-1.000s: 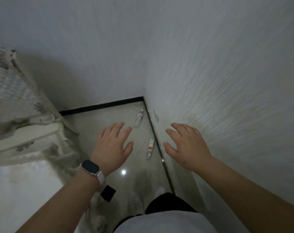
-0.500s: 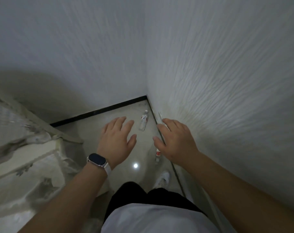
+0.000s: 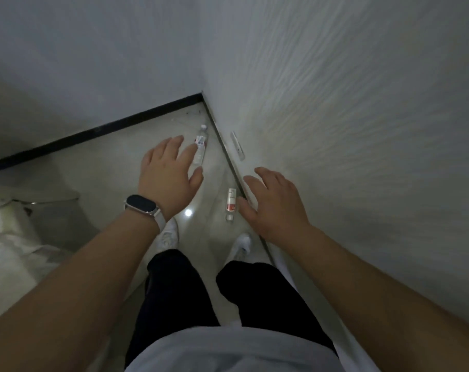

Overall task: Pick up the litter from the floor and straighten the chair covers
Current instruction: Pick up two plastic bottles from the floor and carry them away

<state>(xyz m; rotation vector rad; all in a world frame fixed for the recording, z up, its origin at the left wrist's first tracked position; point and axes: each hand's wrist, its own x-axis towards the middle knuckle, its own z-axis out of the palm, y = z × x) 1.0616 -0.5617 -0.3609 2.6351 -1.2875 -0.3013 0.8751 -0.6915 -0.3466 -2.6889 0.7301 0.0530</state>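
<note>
Head view: a person stands in a room corner, looking down at a glossy pale floor point(image 3: 112, 167). Both hands are held out above it, palms down, fingers spread and relaxed, holding nothing.

The left hand point(image 3: 169, 173), with a dark watch point(image 3: 141, 207) on its wrist, hovers over the middle of the floor. The right hand point(image 3: 274, 204) hovers near the right wall point(image 3: 362, 130), over the dark skirting point(image 3: 93, 132) line.

Two small clear bottles with red-and-white labels lie on the floor. The far bottle point(image 3: 200, 146) lies close to the corner, partly behind the left fingertips in the view. The near bottle point(image 3: 231, 204) lies along the right skirting, between the two hands and just left of the right thumb. Neither hand plainly touches a bottle.

A small pale plate point(image 3: 237, 146) sits low on the right wall. White shoes point(image 3: 169, 234) and dark trousers point(image 3: 179, 291) show below the hands. At the left edge a pale cover point(image 3: 8, 245) lies rumpled and blurred over furniture.
</note>
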